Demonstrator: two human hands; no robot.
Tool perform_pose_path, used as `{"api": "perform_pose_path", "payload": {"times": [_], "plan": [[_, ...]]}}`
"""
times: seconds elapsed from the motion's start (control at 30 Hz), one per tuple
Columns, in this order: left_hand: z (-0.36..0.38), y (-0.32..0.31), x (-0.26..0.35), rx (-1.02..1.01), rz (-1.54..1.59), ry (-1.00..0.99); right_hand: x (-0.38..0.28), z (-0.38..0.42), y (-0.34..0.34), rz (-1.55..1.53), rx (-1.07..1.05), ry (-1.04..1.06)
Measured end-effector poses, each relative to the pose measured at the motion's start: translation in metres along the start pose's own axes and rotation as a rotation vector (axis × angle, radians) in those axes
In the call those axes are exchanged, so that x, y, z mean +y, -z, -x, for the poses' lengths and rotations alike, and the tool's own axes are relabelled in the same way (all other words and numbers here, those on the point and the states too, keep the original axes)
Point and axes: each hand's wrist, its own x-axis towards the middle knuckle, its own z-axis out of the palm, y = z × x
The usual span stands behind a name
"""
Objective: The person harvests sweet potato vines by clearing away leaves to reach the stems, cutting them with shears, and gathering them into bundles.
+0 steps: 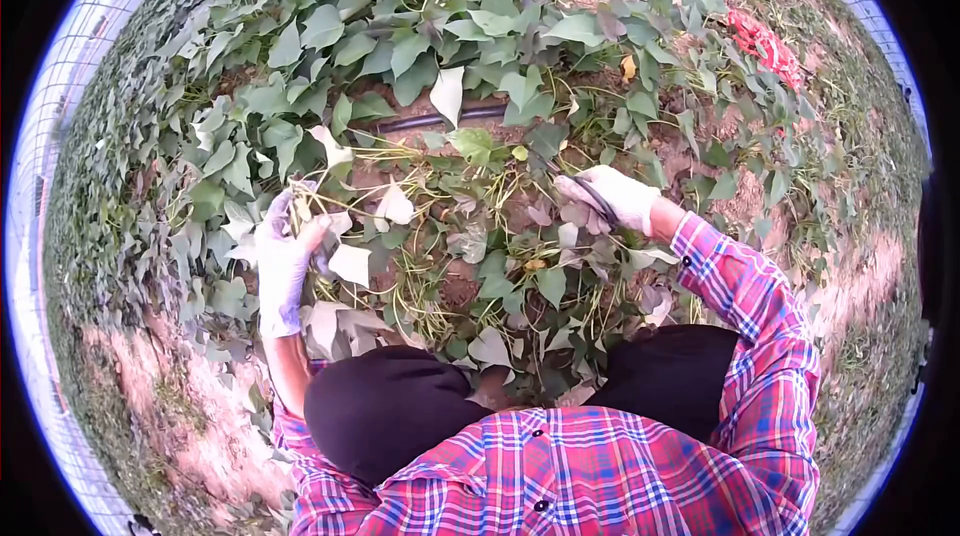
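My left hand, in a whitish glove, is closed around a few cut-looking vine stems. Pale leaves hang from the stems, their undersides turned up. On the other side, my right hand, also gloved, grips dark-handled scissors. The scissors point up and left into the leaves, which partly hide the blades. Between both hands spreads a tangle of green sweet potato vines with bare stems showing.
A black irrigation hose runs across the bed beyond my hands. Dense leafy vines cover the far side and left. A red patterned cloth or bag lies at the upper right. My bent knees are close to the plants.
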Motion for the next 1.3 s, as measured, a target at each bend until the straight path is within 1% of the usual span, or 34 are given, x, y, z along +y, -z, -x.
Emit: {"api": "perform_pose_path", "payload": {"times": [0.03,0.07,0.13,0.17,0.2,0.23,0.27,0.3,0.37,0.4,0.43,0.5,0.53,0.57,0.6,0.63,0.7,0.73,0.77,0.8,0.87,0.9,0.93,0.97,1.0,1.03,1.07,1.1,1.13,1.17,1.2,1.23,1.27,1.3], "plan": [[-0.007,-0.016,-0.012,0.010,0.007,0.026,0.006,-0.005,0.003,-0.085,0.006,-0.023],[-0.015,-0.026,-0.022,-0.065,0.030,0.080,0.010,-0.009,0.002,-0.056,-0.005,0.012],[-0.035,-0.047,-0.063,-0.104,-0.041,0.078,0.005,-0.007,-0.007,0.065,-0.006,0.033],[-0.046,-0.053,-0.099,-0.162,-0.236,0.023,-0.007,0.001,-0.018,0.254,-0.019,0.068],[-0.043,-0.063,-0.112,-0.228,-0.448,0.044,-0.016,0.007,-0.025,0.439,-0.035,0.105],[-0.036,-0.068,-0.116,-0.374,-0.645,0.014,0.007,-0.009,-0.025,0.695,-0.079,0.275],[-0.032,-0.071,-0.118,-0.548,-0.766,0.218,0.029,-0.024,-0.029,0.785,-0.193,0.147],[-0.026,-0.068,-0.133,-0.505,-0.909,0.145,0.059,-0.041,-0.027,0.928,-0.235,0.247],[-0.019,-0.051,-0.156,-0.377,-0.889,0.172,0.054,-0.025,-0.031,0.927,-0.222,0.171],[-0.020,-0.044,-0.157,-0.356,-0.920,0.248,0.054,-0.021,-0.028,0.898,-0.205,0.163],[-0.016,-0.034,-0.156,-0.379,-0.762,0.221,0.042,-0.015,-0.024,0.854,-0.238,0.071],[-0.018,-0.025,-0.148,-0.356,-0.645,0.247,0.028,-0.013,-0.018,0.776,-0.288,-0.082],[-0.017,-0.026,-0.135,-0.270,-0.707,0.123,0.029,-0.015,-0.017,0.773,-0.292,-0.082],[-0.021,-0.021,-0.139,-0.276,-0.709,0.126,0.034,-0.017,-0.017,0.828,-0.262,0.012],[-0.027,-0.013,-0.146,-0.221,-0.632,0.148,0.039,-0.018,-0.017,0.884,-0.229,0.106],[-0.033,-0.004,-0.148,-0.162,-0.553,0.169,0.041,-0.021,-0.019,0.928,-0.232,0.134],[-0.040,0.009,-0.149,-0.110,-0.363,0.119,0.037,-0.020,-0.023,0.942,-0.231,0.154],[-0.039,0.011,-0.138,-0.064,-0.306,0.076,0.032,-0.016,-0.024,0.956,-0.228,0.170],[-0.040,0.014,-0.129,-0.019,-0.329,0.020,0.027,-0.012,-0.025,0.956,-0.221,0.163],[-0.042,0.027,-0.128,0.002,-0.199,0.175,0.020,-0.008,-0.027,0.937,-0.239,0.184],[-0.041,0.036,-0.106,0.014,-0.366,0.135,0.011,-0.002,-0.023,0.890,-0.277,0.192],[-0.039,0.034,-0.099,0.122,-0.404,0.112,0.012,-0.002,-0.018,0.834,-0.247,0.264],[-0.040,0.039,-0.099,0.135,-0.466,0.026,0.000,0.006,-0.016,0.778,-0.215,0.333],[-0.041,0.043,-0.098,0.145,-0.525,-0.060,-0.017,0.016,-0.009,0.670,-0.232,-0.072],[-0.028,0.020,-0.061,0.092,-0.435,-0.140,-0.012,0.019,-0.002,0.481,-0.188,-0.089],[-0.025,0.007,-0.055,0.080,-0.434,-0.135,-0.011,0.020,0.004,0.427,-0.176,-0.083],[-0.024,-0.002,-0.052,0.025,-0.266,-0.148,-0.003,0.015,0.009,0.545,-0.163,-0.064],[-0.026,-0.009,-0.051,-0.022,-0.097,-0.165,0.002,0.018,0.010,0.497,-0.193,-0.055],[-0.026,-0.019,-0.054,-0.108,-0.089,-0.148,-0.003,0.026,0.005,0.558,-0.245,-0.092],[-0.021,-0.037,-0.058,-0.188,-0.185,-0.197,-0.007,0.036,0.000,0.621,-0.294,-0.128],[-0.007,-0.059,-0.038,-0.346,-0.223,0.090,0.014,0.030,-0.001,0.664,-0.410,-0.017],[-0.003,-0.072,-0.054,-0.495,-0.375,-0.022,-0.005,0.050,-0.012,0.717,-0.432,-0.056],[-0.003,-0.084,-0.067,-0.698,-0.613,-0.054,0.011,0.043,-0.015,0.738,-0.546,-0.182],[0.006,-0.093,-0.084,-0.780,-0.530,-0.030,0.035,0.035,-0.016,0.899,-0.567,-0.041]]}}
